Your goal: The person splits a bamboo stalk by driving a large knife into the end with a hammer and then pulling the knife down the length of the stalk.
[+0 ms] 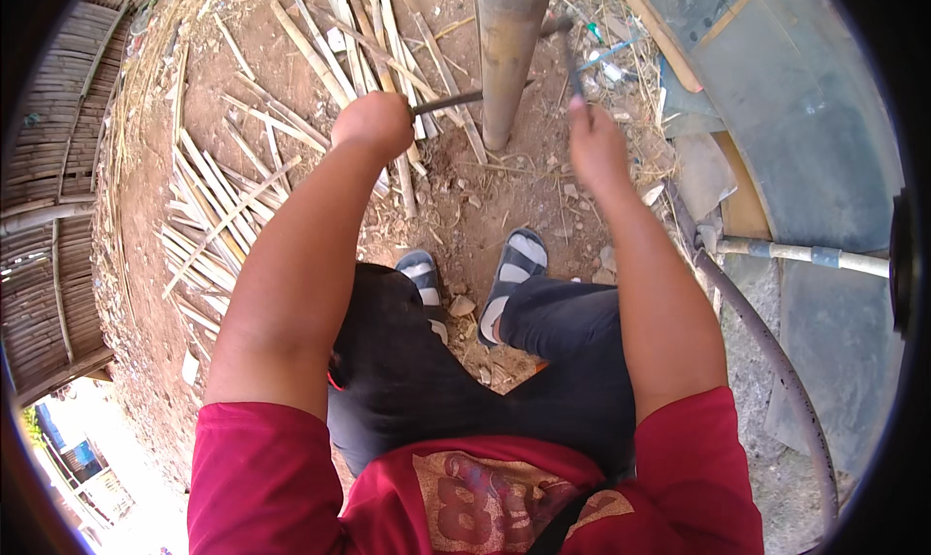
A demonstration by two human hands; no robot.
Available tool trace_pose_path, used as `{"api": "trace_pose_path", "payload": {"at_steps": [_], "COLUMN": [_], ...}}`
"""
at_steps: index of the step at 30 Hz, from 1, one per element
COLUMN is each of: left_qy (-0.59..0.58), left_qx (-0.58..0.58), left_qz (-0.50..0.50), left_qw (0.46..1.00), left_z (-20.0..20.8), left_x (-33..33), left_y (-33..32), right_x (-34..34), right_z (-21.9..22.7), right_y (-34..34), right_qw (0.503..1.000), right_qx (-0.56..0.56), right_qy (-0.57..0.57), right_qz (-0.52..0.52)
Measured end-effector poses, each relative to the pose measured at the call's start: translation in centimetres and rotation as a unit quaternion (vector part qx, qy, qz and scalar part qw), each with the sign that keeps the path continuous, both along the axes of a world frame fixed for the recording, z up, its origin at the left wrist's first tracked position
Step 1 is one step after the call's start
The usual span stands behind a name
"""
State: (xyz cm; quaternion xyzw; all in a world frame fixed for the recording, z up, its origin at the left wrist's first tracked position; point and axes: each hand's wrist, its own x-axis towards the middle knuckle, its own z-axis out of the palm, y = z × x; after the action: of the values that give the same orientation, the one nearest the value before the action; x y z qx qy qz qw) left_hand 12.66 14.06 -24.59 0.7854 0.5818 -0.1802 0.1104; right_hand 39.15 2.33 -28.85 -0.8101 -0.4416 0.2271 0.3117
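My left hand [375, 124] is closed around the end of a dark, narrow bar or blade [448, 100], whose kind I cannot make out. It reaches across to an upright bamboo pole [512, 41] and its middle is hidden there; a thin tip seems to show on the pole's right. My right hand [598, 148], slightly blurred, grips the handle of a hammer [574, 65]. The hammer's dark head is beside the pole's right side, higher up than the bar; whether it touches the pole I cannot tell. The pole's lower end meets the dirt ground ahead of my feet.
Split bamboo strips [218, 201] lie scattered over the dirt at the left and beyond my left hand. Grey sheets [815, 99] and a grey pipe [776, 351] are at the right. A woven bamboo wall [63, 138] stands far left. My sandalled feet [519, 259] are below the pole.
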Motion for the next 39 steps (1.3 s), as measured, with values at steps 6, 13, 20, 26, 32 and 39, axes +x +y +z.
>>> {"api": "trace_pose_path", "payload": {"at_steps": [6,13,20,26,32,39], "left_qy": [0.003,0.008,0.000,0.002,0.001,0.005], "left_qx": [-0.011,-0.003,-0.002,0.005,-0.006,0.003], "left_qz": [0.011,0.022,0.025,0.026,0.021,0.022], "left_qw": [1.000,1.000,1.000,1.000,1.000,1.000], "left_z": [0.6,0.1,-0.3,0.1,0.1,0.2], "left_x": [0.2,0.2,-0.3,0.2,0.1,-0.3], "left_y": [-0.3,0.1,0.0,0.2,0.1,0.3], "right_x": [-1.2,1.3,-1.6,0.7,-1.0,-0.1], "right_z": [-2.3,-2.2,-3.6,-2.5,-4.8,2.5], "right_y": [-2.9,-1.0,-2.2,-0.2,-2.2,-0.1], "right_qw": [0.998,0.998,0.999,0.999,1.000,0.998], "right_qx": [-0.020,0.012,-0.023,0.034,-0.004,0.041], "right_qy": [-0.049,-0.029,-0.030,0.005,-0.023,0.045], "right_qz": [0.016,-0.059,0.016,-0.025,0.016,-0.018]}}
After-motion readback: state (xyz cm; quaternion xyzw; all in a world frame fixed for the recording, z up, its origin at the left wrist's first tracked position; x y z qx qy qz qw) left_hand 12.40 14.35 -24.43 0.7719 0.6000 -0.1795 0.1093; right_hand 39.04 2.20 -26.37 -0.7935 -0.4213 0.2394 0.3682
